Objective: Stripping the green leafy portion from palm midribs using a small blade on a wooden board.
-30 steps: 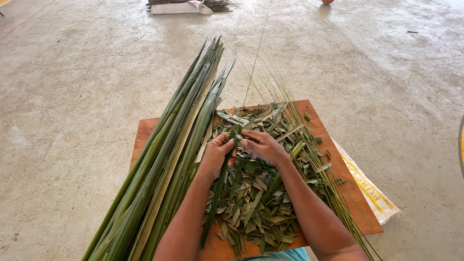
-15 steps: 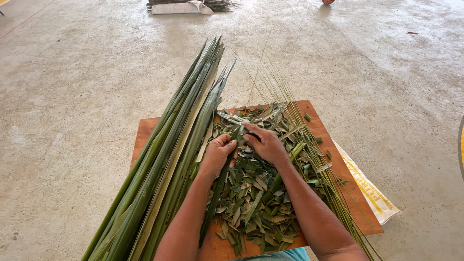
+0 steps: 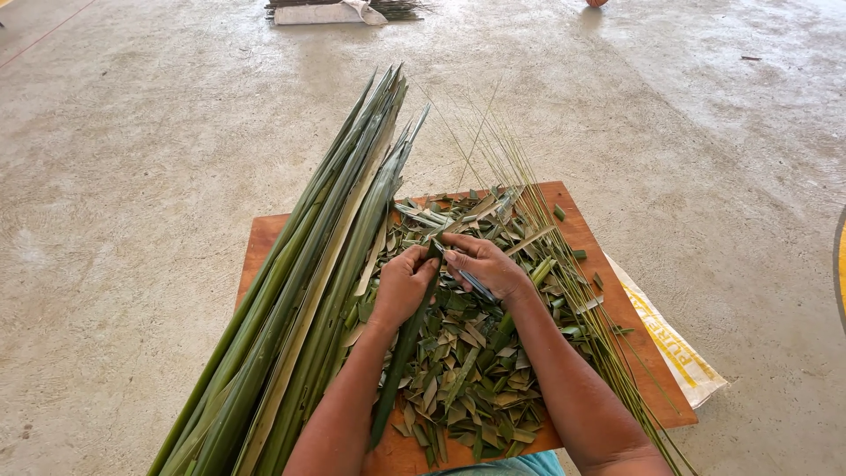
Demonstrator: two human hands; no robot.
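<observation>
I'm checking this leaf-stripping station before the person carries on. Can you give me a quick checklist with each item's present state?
1. Left hand grips the long green leaf: ok.
2. Right hand meets the leaf's upper end: ok.
3. Tool in the right hand: cannot tell.
4. Wooden board lies flat on the floor: ok.
5. Cut leaf pieces stay on the board: ok.
6. Leaf bundle sits beside the left hand: ok.

Long leaf bundle (image 3: 300, 291) walls the left — thin ribs (image 3: 564, 291) fence right; floor (image 3: 132, 176) open.
</observation>
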